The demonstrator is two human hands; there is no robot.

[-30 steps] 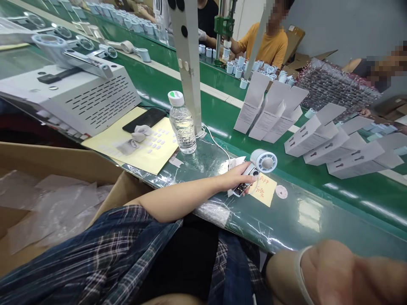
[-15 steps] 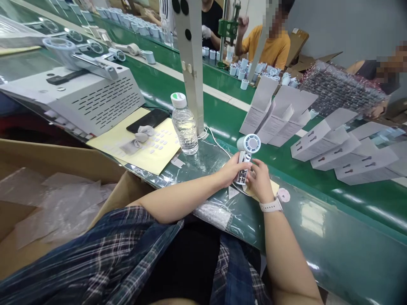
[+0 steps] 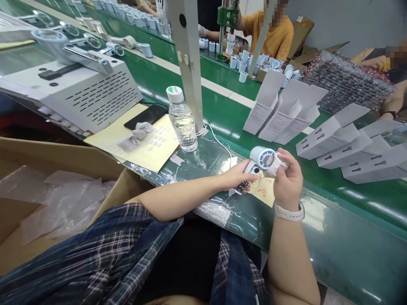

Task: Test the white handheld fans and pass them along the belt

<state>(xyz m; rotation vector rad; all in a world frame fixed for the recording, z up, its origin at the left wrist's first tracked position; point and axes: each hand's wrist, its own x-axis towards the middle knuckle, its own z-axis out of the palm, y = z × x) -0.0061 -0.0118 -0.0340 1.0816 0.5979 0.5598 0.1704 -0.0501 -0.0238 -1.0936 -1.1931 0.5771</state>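
The carton (image 3: 57, 152) at the left holds crumpled clear plastic bags (image 3: 73, 203); the capped bottle (image 3: 182, 127) contains clear liquid. White boxes (image 3: 263, 108) stand with flaps raised, contents hidden. Over the counter (image 3: 343, 237), the left hand (image 3: 240, 174) is wrapped around the handle of a pale-blue device (image 3: 261, 157), its round head jutting beyond the thumb; the right hand (image 3: 290, 180) pinches a white piece (image 3: 274, 168) against that head.
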